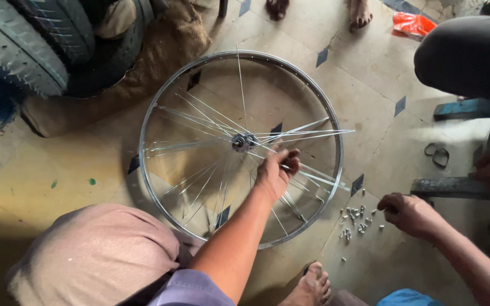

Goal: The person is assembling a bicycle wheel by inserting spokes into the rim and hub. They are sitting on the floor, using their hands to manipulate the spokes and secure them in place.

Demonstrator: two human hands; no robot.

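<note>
One silver wheel rim point(160, 107), loose spokes point(307, 129)

tyres point(35, 39) cut off top-left

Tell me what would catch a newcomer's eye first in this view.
A bare bicycle wheel rim lies flat on the tiled floor at centre, its loose spokes fanning from the hub. The left hand grips spokes beside the hub. The right hand rests by a scatter of small metal nipples lower right; dark tyres fill the upper left.
</note>
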